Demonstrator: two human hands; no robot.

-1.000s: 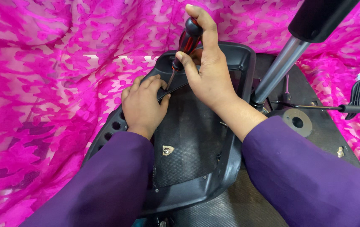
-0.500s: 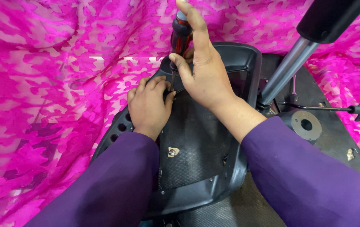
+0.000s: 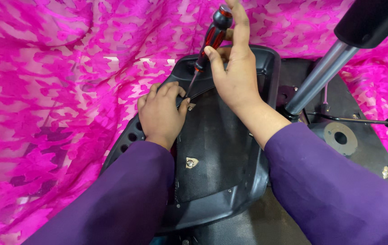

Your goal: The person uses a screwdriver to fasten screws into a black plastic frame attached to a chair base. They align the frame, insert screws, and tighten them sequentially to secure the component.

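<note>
A black plastic chair seat shell (image 3: pixel 266 77) lies upside down in front of me, with a dark mesh panel in its middle. My right hand (image 3: pixel 235 77) grips a screwdriver (image 3: pixel 211 38) with a red and black handle, its shaft pointing down at the panel's upper left corner. My left hand (image 3: pixel 161 113) lies knuckles up on the left rim of the shell, fingers curled right beside the screwdriver tip. A small metal bracket with a screw (image 3: pixel 191 162) sits on the panel near my left sleeve.
Pink patterned cloth (image 3: pixel 53 90) covers the surface all around. A grey metal gas-lift column (image 3: pixel 316 79) rises at the upper right from a black base plate (image 3: pixel 339 136), with a thin lever rod (image 3: pixel 361 120) running right.
The screwdriver handle has come into fuller view in my right hand, whose fingers have shifted on it. My left hand has stayed on the shell's rim. The view has drifted slightly.
</note>
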